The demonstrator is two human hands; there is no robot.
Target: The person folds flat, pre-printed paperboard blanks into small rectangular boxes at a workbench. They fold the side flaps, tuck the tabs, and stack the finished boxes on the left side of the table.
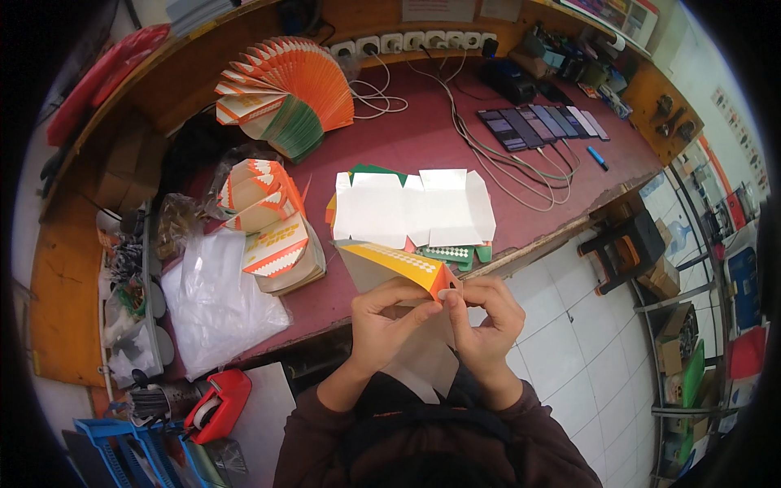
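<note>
Both my hands are closed on a partly folded paper carton (390,258), yellow outside with an orange end and a grey inner side. My left hand (382,325) pinches its near edge between thumb and fingers. With thumb and fingertips, my right hand (492,317) grips the orange end flap. Just beyond the carton, an unfolded carton blank (378,207) lies white side up on the red tabletop (407,146). Green carton pieces (447,258) stick out from under it.
Orange cartons (325,89) stand fanned out at the back left, beside green ones (293,130). Nearer are stacked cartons (285,252) and a clear plastic bag (215,297). Several phones (537,126) with cables lie at the right. A red tape dispenser (220,407) sits lower left.
</note>
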